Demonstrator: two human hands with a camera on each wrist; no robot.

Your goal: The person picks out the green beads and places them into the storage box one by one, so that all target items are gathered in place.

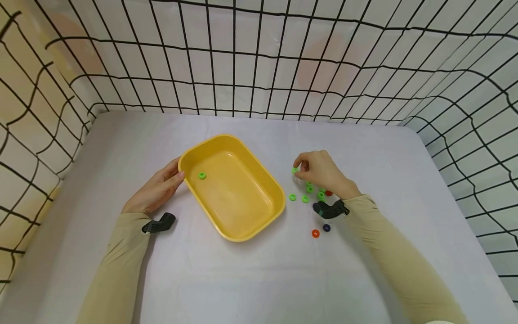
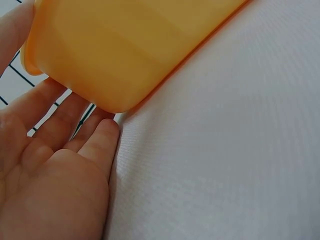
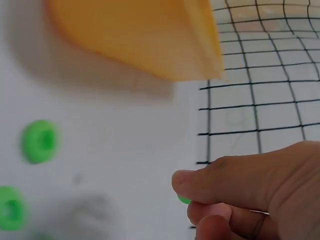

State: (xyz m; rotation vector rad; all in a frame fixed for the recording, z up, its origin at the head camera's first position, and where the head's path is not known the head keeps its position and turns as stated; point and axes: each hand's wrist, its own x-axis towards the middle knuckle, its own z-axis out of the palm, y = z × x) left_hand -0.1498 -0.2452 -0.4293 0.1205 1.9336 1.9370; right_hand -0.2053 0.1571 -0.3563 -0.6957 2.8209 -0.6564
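A yellow tray (image 1: 232, 189) lies at an angle on the white table, with one green ring (image 1: 202, 175) inside near its left end. My left hand (image 1: 155, 191) holds the tray's left corner, thumb on the rim; in the left wrist view its fingers (image 2: 60, 110) reach behind and under the tray wall (image 2: 115, 55). To the right of the tray, my right hand (image 1: 323, 173) pinches a green ring (image 1: 295, 170) between thumb and finger. The right wrist view shows that ring (image 3: 184, 199) mostly hidden by the fingertips.
Several green rings (image 1: 309, 189) lie beside and below my right hand, with a red piece (image 1: 329, 193) partly behind them. Nearer me are an orange-red ring (image 1: 315, 233) and a dark blue ring (image 1: 326, 227). Black wire mesh (image 1: 243, 67) stands around the table's back and sides.
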